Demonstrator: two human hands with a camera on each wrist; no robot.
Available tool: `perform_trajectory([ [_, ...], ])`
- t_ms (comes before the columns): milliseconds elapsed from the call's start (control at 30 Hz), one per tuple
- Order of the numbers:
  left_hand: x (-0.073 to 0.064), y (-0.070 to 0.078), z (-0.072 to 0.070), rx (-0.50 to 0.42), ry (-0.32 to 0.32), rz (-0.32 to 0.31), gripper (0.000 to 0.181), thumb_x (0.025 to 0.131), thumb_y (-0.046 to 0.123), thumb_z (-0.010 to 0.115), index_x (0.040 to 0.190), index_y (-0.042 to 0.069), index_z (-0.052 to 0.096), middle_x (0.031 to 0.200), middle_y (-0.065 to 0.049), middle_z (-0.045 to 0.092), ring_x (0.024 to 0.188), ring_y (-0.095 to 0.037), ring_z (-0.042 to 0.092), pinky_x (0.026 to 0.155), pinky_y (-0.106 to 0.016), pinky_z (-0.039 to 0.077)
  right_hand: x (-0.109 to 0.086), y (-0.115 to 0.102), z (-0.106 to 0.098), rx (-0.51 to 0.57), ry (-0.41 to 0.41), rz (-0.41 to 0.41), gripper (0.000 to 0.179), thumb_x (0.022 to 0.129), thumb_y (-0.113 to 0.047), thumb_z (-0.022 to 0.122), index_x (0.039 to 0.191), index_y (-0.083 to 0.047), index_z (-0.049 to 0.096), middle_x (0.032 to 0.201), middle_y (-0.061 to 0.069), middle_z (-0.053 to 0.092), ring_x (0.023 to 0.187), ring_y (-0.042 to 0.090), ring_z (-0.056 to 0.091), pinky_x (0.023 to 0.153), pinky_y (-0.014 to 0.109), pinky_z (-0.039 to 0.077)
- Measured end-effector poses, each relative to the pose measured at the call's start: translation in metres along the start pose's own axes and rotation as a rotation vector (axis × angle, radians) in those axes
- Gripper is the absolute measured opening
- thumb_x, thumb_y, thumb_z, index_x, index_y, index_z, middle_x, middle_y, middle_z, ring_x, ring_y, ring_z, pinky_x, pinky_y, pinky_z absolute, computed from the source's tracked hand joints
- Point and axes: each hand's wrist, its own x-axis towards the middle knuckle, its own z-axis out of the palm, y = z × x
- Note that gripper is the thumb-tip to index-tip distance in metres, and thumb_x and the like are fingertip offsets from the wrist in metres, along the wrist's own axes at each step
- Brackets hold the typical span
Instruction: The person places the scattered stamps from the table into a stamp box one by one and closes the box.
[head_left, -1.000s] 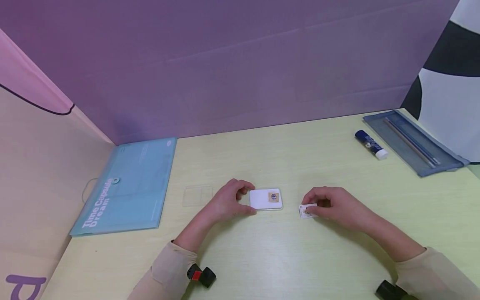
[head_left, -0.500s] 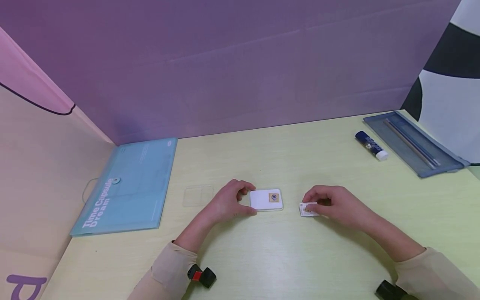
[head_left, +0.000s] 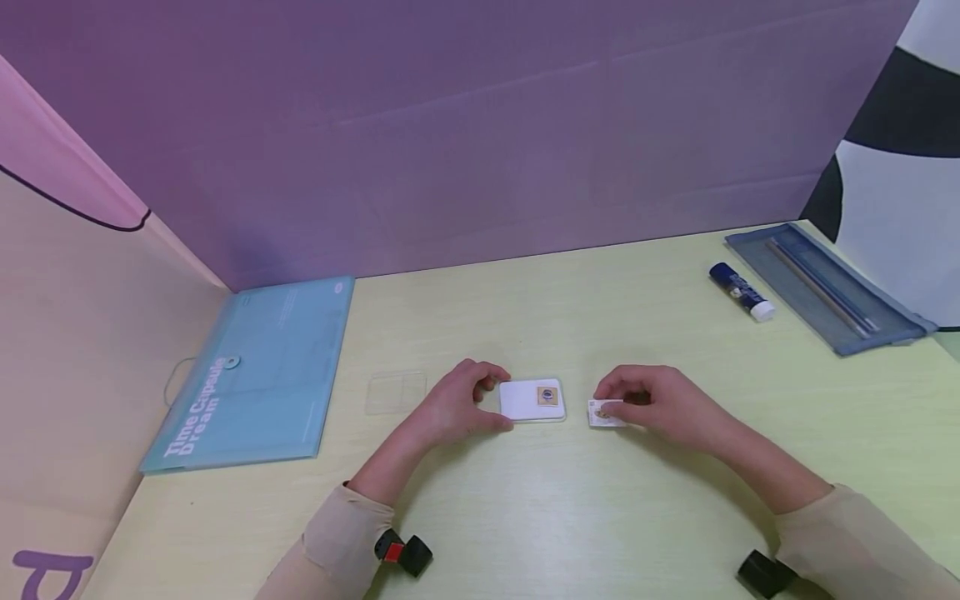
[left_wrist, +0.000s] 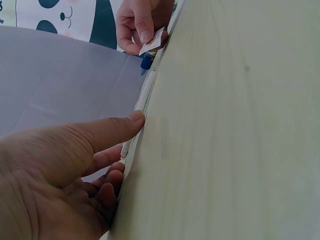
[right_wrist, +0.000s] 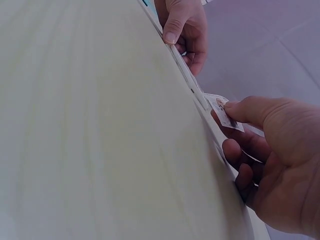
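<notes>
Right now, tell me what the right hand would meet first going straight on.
With its pinched card leading, the right hand would probably meet the white slab held by the left hand, though the card's height is unclear.

In the head view, white lettering [head_left: 201, 404] reading "Time Capsule" and "Dream" is running up the blue folder [head_left: 272, 379] at the frame's left; a purple letter-like mark [head_left: 52, 559], cut by the bottom edge, is showing on the pale wall [head_left: 82, 375] at lower left; the print on the blue tube [head_left: 741, 292] at right and the small white slip [head_left: 597, 414] near centre is appearing too small to read.
</notes>
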Motion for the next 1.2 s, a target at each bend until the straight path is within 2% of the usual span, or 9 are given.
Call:
perform_trajectory([
  [467, 0.001, -0.001, 0.000, -0.013, -0.002, 0.001, 0.056, 0.077, 0.014, 0.089, 0.127, 0.012, 0.064, 0.107, 0.000, 0.054, 0.096, -0.020, 0.048, 0.080, -0.032, 0.042, 0.021, -0.016, 0.009, 0.061, -0.007, -0.022, 0.011, 0.091, -0.012, 0.077, 0.101, -0.013, 0.072, 0.089, -0.005, 0.071, 0.078, 0.018, 0.057, 0.067, 0.026, 0.047],
  [700, 0.002, -0.001, 0.001, -0.009, -0.007, 0.001, 0.056, 0.078, 0.014, 0.089, 0.128, 0.012, 0.064, 0.107, -0.001, 0.053, 0.096, -0.020, 0.047, 0.081, -0.032, 0.043, 0.031, -0.021, 0.015, 0.054, 0.004, -0.030, 0.008, 0.092, -0.012, 0.075, 0.099, -0.013, 0.072, 0.091, -0.004, 0.072, 0.081, 0.018, 0.060, 0.070, 0.028, 0.048],
  [1200, 0.001, -0.003, 0.000, 0.004, -0.002, 0.008, 0.055, 0.078, 0.014, 0.089, 0.127, 0.013, 0.064, 0.106, -0.001, 0.053, 0.095, -0.020, 0.048, 0.080, -0.032, 0.043, 0.042, -0.025, 0.020, 0.069, -0.005, -0.024, 0.008, 0.092, -0.011, 0.074, 0.100, -0.012, 0.072, 0.090, -0.003, 0.070, 0.081, 0.019, 0.060, 0.070, 0.028, 0.049],
])
